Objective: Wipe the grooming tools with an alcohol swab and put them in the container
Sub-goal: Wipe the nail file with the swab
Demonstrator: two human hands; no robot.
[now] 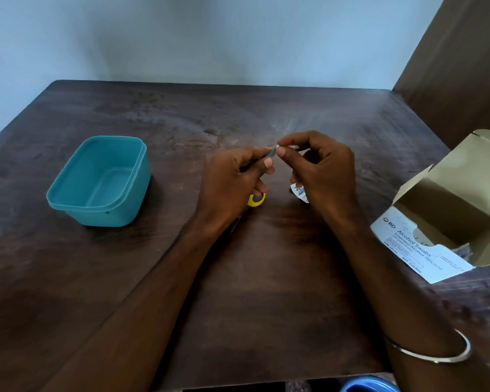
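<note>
My left hand grips a small pair of scissors; a yellow finger ring shows below the fingers and the metal tip pokes out above. My right hand pinches a white alcohol swab against that tip. A torn swab wrapper shows under the right palm; whether it is held or lies on the table I cannot tell. The teal plastic container stands open and empty to the left of both hands.
An opened cardboard box of alcohol swabs lies at the right edge of the dark wooden table. A wall runs behind the table. A blue object shows below the near edge.
</note>
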